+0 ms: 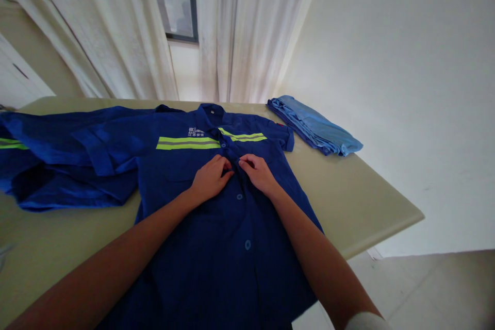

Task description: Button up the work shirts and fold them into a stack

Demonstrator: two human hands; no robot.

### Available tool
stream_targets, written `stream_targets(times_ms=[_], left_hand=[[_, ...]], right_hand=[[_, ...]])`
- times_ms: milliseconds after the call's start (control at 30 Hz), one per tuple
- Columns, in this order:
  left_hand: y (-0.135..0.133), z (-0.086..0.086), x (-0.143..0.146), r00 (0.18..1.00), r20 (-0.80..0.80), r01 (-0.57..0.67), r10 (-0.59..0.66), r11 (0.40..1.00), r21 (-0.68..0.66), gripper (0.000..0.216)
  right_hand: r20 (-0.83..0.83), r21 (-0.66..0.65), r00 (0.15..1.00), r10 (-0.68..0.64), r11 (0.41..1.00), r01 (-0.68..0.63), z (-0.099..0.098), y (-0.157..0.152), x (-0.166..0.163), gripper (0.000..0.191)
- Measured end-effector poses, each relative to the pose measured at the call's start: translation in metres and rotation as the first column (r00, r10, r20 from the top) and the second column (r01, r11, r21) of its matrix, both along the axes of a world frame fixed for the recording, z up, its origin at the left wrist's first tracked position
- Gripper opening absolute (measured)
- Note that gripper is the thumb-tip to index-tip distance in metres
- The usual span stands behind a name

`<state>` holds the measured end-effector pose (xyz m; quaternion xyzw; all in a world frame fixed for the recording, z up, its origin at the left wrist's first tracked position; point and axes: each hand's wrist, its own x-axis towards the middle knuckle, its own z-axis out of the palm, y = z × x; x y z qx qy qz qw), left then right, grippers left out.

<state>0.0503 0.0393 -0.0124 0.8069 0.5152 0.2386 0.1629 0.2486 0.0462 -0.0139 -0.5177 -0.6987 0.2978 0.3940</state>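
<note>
A dark blue short-sleeved work shirt (201,232) lies front up, its collar at the far side and its lower part hanging over the near table edge. Yellow-green reflective strips cross the chest, and white lettering sits above the left one. Buttons show along the front placket, one above my hands and others below. My left hand (212,176) pinches the placket's left edge at mid-chest. Opposite it, my right hand (258,172) grips the placket's right edge between thumb and fingers. Any button between the fingertips is hidden.
More dark blue clothing (69,160) with a reflective strip lies bunched at the left. A stack of folded blue garments (315,124) rests at the back right, by the white wall (417,87). The pale table (371,201) ends in a corner at right. Curtains (247,26) hang behind.
</note>
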Motion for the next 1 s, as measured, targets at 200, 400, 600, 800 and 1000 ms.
stream_targets(times_ms=[200, 400, 600, 800, 1000], left_hand=[[-0.001, -0.008, -0.001, 0.980, 0.196, 0.015, -0.020, 1.000, 0.023, 0.003], [0.000, -0.009, -0.005, 0.946, 0.322, 0.059, -0.037, 0.996, -0.059, 0.012], [-0.005, -0.008, -0.004, 0.978, 0.208, -0.005, 0.006, 1.000, -0.006, 0.011], [-0.015, -0.003, 0.000, 0.992, -0.121, -0.003, 0.019, 0.992, 0.127, 0.010], [-0.015, -0.002, -0.002, 0.961, -0.275, 0.064, -0.016, 0.984, 0.165, 0.013]], right_hand=[[0.145, 0.100, 0.989, -0.020, 0.995, 0.005, 0.007, -0.012, -0.012, 0.013], [0.261, 0.123, 0.964, -0.055, 0.992, 0.024, 0.010, -0.017, -0.019, 0.019], [0.319, 0.116, 0.944, -0.084, 0.992, 0.049, 0.011, -0.020, -0.022, 0.017], [0.419, 0.159, 0.893, -0.162, 0.982, 0.104, 0.015, -0.029, -0.033, 0.015], [0.357, 0.134, 0.927, -0.117, 0.988, 0.073, 0.012, -0.028, -0.034, 0.015]])
